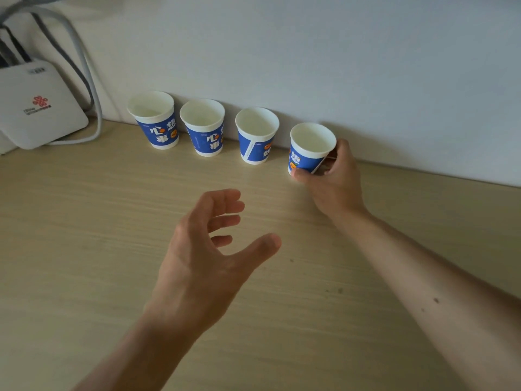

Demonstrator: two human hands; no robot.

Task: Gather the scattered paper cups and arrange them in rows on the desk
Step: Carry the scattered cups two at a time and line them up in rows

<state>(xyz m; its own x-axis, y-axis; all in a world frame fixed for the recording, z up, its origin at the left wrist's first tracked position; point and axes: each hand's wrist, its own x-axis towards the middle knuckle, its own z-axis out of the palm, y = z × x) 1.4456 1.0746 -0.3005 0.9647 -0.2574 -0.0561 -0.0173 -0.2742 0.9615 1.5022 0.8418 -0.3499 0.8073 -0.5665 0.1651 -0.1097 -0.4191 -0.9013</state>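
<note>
Placement of the fourth cup (308, 149) at the right end of a row is the step in hand. Right grip (329, 176) is closed round this blue-and-white paper cup, thumb across its near lower side and fingers curled behind it on the wall side. The cup is mouth up and close to the table (84, 221), but the thumb hides its base, so I cannot tell whether it rests fully on the surface. Left of it, along the foot of the pale wall (338, 66), stand the third cup (256, 136), the second cup (203, 128) and the leftmost cup (153, 122), all upright, empty and apart from one another by similar gaps. Left grip (208, 249) hovers over the middle of the table, nearer the camera, fingers loosely curved and spread, holding nothing. At the far left a white router (36, 108) sits by the wall, with grey cables (79, 66) looping above it. One row of four looks nearly set, and no other cups show in view, so any yet to be gathered lie outside it. Next move calls for seating the held cup flat, in line with its neighbours and with a matching gap, then easing the fingers away so the light paper cup is not dragged or tipped. The free hand seems well placed to fetch another cup for a nearer row.
</note>
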